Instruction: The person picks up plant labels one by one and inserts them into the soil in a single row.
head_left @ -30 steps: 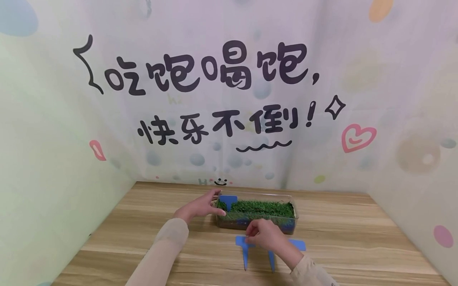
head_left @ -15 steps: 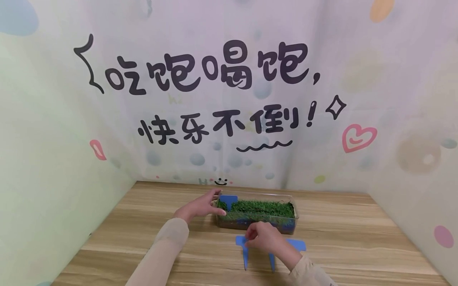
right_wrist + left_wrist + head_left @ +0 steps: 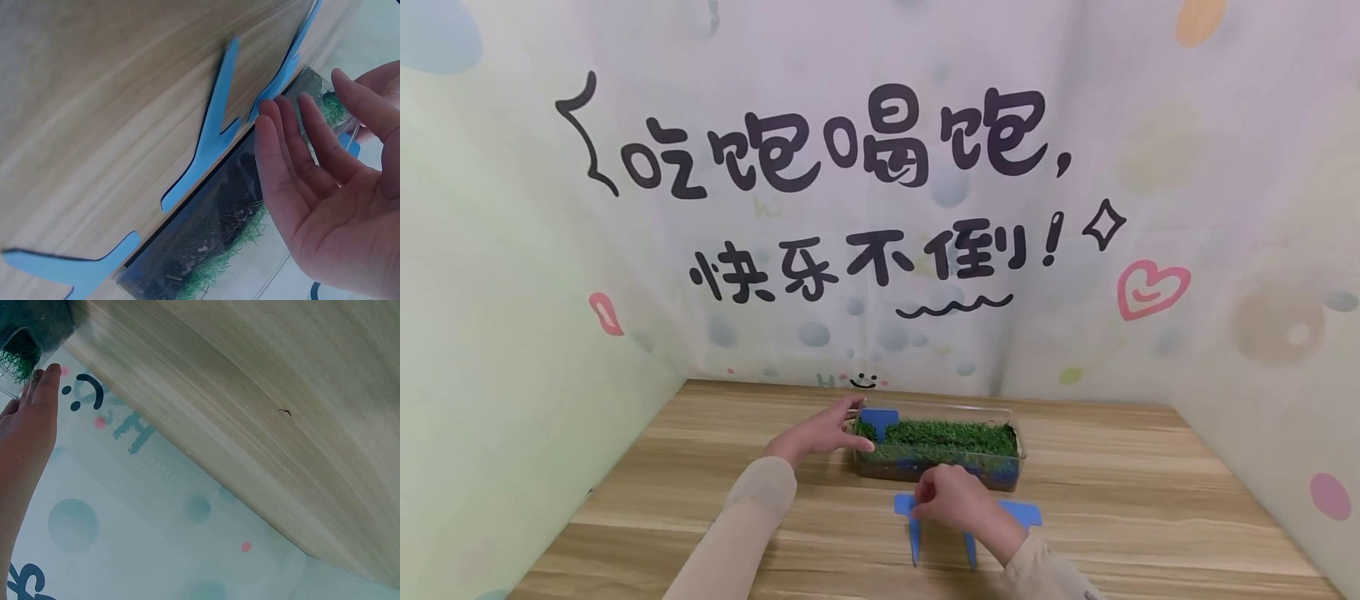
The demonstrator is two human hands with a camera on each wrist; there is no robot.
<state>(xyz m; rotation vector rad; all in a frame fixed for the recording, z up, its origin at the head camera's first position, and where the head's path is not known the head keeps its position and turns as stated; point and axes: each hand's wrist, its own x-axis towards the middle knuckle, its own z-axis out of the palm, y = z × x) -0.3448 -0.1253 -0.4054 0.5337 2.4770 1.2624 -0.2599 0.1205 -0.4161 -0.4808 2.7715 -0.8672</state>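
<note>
A clear rectangular box [image 3: 940,483] with green artificial grass [image 3: 955,435] stands near the back of the table. One blue T-shaped plant label [image 3: 880,421] is upright in the grass at its left end. My left hand [image 3: 820,432] holds that end, thumb at the front corner, fingers along the far side; the left wrist view shows only its straight fingers [image 3: 47,387]. In front of the box lie several blue labels [image 3: 914,533]. Over them hovers my right hand [image 3: 958,500]; in the right wrist view its fingers [image 3: 322,137] bend loosely, with nothing visible between them.
The wood-grain table [image 3: 1135,500] ends at a printed cloth backdrop [image 3: 880,350] behind the box. Cloth walls also rise at the left and right. In the right wrist view another label [image 3: 81,269] lies farthest from the fingers.
My right hand has sunk very slightly and now covers a bit more of the left label on the table. The left hand, the box and the labels look unmoved.
</note>
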